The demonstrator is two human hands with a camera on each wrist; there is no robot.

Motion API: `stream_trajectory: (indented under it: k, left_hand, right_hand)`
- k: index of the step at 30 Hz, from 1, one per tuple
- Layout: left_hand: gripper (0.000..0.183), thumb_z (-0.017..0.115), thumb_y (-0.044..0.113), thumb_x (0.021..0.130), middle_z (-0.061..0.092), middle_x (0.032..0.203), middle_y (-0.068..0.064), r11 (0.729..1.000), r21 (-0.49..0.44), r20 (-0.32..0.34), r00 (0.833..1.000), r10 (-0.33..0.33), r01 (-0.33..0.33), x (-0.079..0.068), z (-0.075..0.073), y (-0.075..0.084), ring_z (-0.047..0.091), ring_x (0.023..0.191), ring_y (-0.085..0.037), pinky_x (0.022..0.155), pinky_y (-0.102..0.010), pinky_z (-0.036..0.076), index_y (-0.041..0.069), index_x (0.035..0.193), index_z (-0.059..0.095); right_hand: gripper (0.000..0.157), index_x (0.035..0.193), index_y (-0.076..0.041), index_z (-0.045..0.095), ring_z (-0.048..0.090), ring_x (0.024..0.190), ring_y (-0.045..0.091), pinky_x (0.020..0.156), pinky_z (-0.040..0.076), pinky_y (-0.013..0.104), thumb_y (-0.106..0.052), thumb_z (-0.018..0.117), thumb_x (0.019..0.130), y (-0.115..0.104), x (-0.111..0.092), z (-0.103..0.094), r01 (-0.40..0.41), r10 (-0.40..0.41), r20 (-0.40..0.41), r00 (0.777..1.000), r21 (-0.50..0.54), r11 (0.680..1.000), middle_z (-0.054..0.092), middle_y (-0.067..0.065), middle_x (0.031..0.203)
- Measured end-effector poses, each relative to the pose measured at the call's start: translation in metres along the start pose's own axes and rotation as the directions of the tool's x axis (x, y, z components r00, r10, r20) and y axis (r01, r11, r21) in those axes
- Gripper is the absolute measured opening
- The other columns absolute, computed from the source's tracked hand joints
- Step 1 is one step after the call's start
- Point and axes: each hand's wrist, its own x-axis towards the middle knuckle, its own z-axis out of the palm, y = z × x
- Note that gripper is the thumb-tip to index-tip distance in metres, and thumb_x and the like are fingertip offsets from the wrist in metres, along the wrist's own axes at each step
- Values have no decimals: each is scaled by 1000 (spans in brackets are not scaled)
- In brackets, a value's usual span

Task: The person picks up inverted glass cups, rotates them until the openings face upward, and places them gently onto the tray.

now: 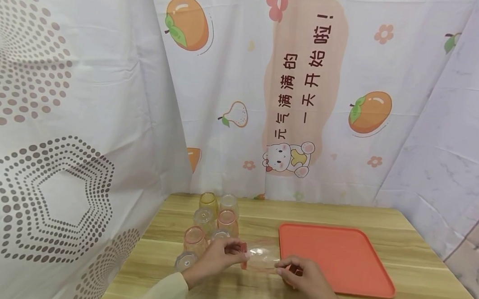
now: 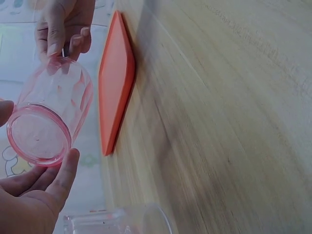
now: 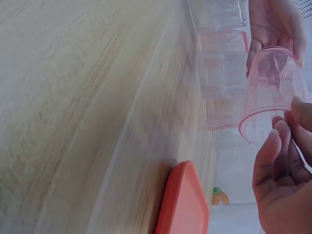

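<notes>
A see-through pink drinking glass (image 1: pixel 261 256) lies sideways in the air above the table, its base to the left and its mouth to the right. My left hand (image 1: pixel 219 258) grips the glass around its thick base, also plain in the left wrist view, where the glass (image 2: pixel 58 97) shows a faceted side. At the mouth end, my right hand (image 3: pixel 287 190) pinches the rim between thumb and fingers. Nothing shows inside the glass. Left of the hands stand several more glasses, among them a pink glass (image 1: pixel 195 238) and a clear glass (image 1: pixel 186 261).
An orange-red tray (image 1: pixel 335 258) lies on the wooden table (image 1: pixel 260 214) at the right, close to my right hand. Behind the left hand are a yellow glass (image 1: pixel 209 203) and another pink glass (image 1: pixel 228 219). Printed curtains (image 1: pixel 235 77) hang around the table.
</notes>
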Motion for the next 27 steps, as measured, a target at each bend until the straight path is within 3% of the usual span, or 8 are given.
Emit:
stream_trajectory:
  k: [13, 16, 21, 27]
  left_hand:
    - [49, 68, 41, 86, 63, 108, 1, 1000, -7, 29, 999, -20, 20, 0, 4, -1, 60, 97, -16, 84, -28, 50, 9, 122, 61]
    - [50, 68, 41, 86, 63, 108, 2, 1000, 2, 28, 999, -30, 30, 0, 5, -1, 60, 97, -16, 84, -30, 51, 10, 124, 59]
    - [51, 68, 47, 83, 64, 104, 8, 997, 59, 13, 999, -42, 41, 2, 10, 0, 60, 95, -11, 83, -30, 50, 16, 122, 62]
    - [49, 67, 50, 83, 65, 102, 11, 995, 97, 15, 1000, -24, 22, 5, 14, -2, 60, 93, -9, 81, -27, 50, 18, 120, 63]
  right_hand:
    - [23, 103, -19, 71, 52, 65, 9, 52, 47, 25, -35, 68, 87, -5, 1, 1, -99, 104, -19, 994, 172, 980, 65, 16, 92]
    - [24, 103, -17, 71, 56, 72, 11, 60, 49, 25, -33, 69, 86, -6, 2, 1, -90, 101, -50, 994, 184, 979, 67, 12, 97]
    - [20, 98, -17, 71, 59, 79, 12, 77, 49, 25, -31, 71, 85, -6, 0, -1, -31, 48, -144, 988, 118, 993, 68, 0, 95]
    - [9, 93, -25, 71, 49, 64, 9, 59, 45, 23, -31, 69, 87, -5, 1, -8, 52, -52, -193, 980, -6, 999, 65, -4, 82]
